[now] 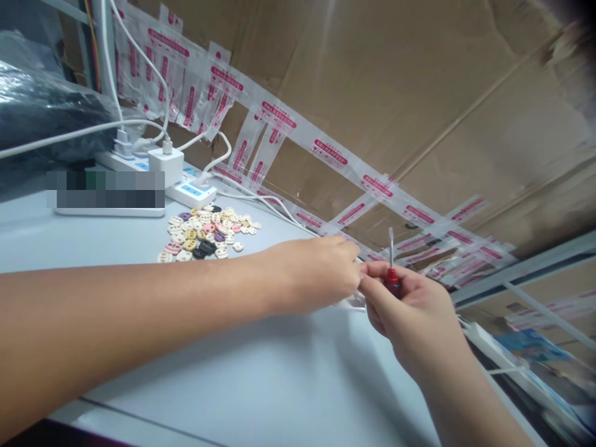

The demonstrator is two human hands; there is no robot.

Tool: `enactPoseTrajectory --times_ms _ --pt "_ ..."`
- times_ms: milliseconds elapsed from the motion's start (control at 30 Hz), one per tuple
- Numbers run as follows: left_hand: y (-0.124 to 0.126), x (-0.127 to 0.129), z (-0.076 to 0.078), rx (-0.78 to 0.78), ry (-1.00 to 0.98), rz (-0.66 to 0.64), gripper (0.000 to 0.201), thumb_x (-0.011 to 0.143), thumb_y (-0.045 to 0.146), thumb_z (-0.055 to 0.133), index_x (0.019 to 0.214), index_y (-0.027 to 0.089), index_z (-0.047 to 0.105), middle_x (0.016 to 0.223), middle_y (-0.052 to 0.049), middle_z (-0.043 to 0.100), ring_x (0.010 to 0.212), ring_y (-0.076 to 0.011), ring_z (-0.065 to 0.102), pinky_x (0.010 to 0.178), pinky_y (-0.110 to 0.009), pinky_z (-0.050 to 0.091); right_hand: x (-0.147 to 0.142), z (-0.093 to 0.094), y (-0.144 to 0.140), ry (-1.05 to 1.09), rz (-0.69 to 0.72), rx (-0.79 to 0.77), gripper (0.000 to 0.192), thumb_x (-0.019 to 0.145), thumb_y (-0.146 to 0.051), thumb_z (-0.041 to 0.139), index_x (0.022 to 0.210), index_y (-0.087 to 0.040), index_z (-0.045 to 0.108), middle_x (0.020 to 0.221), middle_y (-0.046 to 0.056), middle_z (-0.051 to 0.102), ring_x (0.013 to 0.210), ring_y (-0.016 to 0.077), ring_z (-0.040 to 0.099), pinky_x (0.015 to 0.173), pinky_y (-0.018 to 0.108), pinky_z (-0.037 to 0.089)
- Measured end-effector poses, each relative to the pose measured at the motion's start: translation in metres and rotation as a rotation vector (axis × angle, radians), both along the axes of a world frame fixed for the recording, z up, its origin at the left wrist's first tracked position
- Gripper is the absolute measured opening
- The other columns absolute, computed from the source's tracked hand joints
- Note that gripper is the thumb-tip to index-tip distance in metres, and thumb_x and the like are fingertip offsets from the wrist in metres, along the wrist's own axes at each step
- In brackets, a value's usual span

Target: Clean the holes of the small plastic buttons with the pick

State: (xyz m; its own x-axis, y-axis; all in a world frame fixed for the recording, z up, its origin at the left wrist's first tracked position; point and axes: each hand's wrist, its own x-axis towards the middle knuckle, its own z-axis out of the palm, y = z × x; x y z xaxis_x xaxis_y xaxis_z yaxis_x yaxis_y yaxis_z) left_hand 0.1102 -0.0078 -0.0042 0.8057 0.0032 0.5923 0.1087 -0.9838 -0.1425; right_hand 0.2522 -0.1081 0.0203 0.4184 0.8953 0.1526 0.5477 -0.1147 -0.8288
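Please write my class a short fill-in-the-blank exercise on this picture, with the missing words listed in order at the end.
1. The right hand holds a tool whose tip points ____.
2. The tool's collar is coloured ____.
3. The button-like pieces lie on the table beyond the person's ____ forearm.
4. The brown wall behind the table is made of ____.

Missing words: up; red; left; cardboard.

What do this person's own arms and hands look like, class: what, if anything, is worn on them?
Left hand and right hand are ungloved. No sleeve, watch or bracelet shows on either forearm. No ring shows, though some fingers are partly hidden.
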Motion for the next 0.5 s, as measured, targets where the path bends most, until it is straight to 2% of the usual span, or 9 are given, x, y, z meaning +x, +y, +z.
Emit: enactPoseTrajectory --times_ms 133,233,300,367,433,500 --pt "0.0 0.0 -0.001 -0.007 0.026 0.009 0.016 0.085 0.002 0.054 0.083 0.013 0.066 0.084 -0.012 0.064 0.081 -0.0232 0.058 0.072 -0.034 0.047 0.004 -0.003 0.002 0.098 0.02 -0.056 0.026 0.072 -0.042 0.073 0.081 -0.019 0.063 0.048 -0.008 0.033 0.042 0.0081 0.024 0.041 0.023 0.016" --pt "0.002 -0.001 0.0 -0.024 0.028 0.01 0.019 0.086 0.001 0.053 0.079 0.014 0.064 0.084 -0.011 0.064 0.081 -0.0227 0.059 0.072 -0.034 0.046 0.008 -0.006 0.004 0.049 0.032 -0.034 0.026 0.075 -0.043 0.071 0.081 -0.019 0.065 0.049 -0.007 0.035 0.042 0.0083 0.026 0.041 0.023 0.018" --pt "0.003 -0.002 0.001 -0.023 0.033 0.006 0.022 0.086 0.001 0.054 0.072 0.015 0.062 0.083 -0.011 0.064 0.083 -0.0232 0.059 0.075 -0.034 0.047 0.011 -0.008 0.004 -0.13 0.056 0.029 0.023 0.077 -0.042 0.069 0.08 -0.019 0.068 0.05 -0.006 0.039 0.043 0.0089 0.03 0.042 0.023 0.021" --pt "0.003 -0.002 0.001 -0.035 0.045 -0.004 0.021 0.084 0.001 0.056 0.069 0.015 0.061 0.083 -0.012 0.065 0.087 -0.0244 0.061 0.079 -0.036 0.048 0.015 -0.008 0.004 -0.396 0.082 0.115 0.018 0.078 -0.038 0.067 0.077 -0.02 0.069 0.051 -0.005 0.041 0.044 0.0095 0.034 0.043 0.024 0.024" --pt "0.002 -0.002 0.0 -0.104 0.043 -0.012 0.017 0.081 0.0 0.058 0.072 0.014 0.062 0.089 -0.014 0.066 0.09 -0.0254 0.062 0.081 -0.037 0.049 0.018 -0.009 0.004 -0.626 0.091 0.19 0.015 0.079 -0.034 0.066 0.074 -0.021 0.069 0.049 -0.006 0.042 0.044 0.0098 0.036 0.045 0.025 0.027" --pt "0.001 -0.002 -0.001 -0.213 0.035 -0.02 0.015 0.08 0.0 0.057 0.078 0.013 0.063 0.093 -0.014 0.066 0.09 -0.0252 0.063 0.08 -0.037 0.051 0.02 -0.01 0.004 -0.758 0.078 0.214 0.013 0.079 -0.033 0.066 0.073 -0.022 0.067 0.048 -0.006 0.042 0.043 0.0098 0.036 0.045 0.025 0.028"
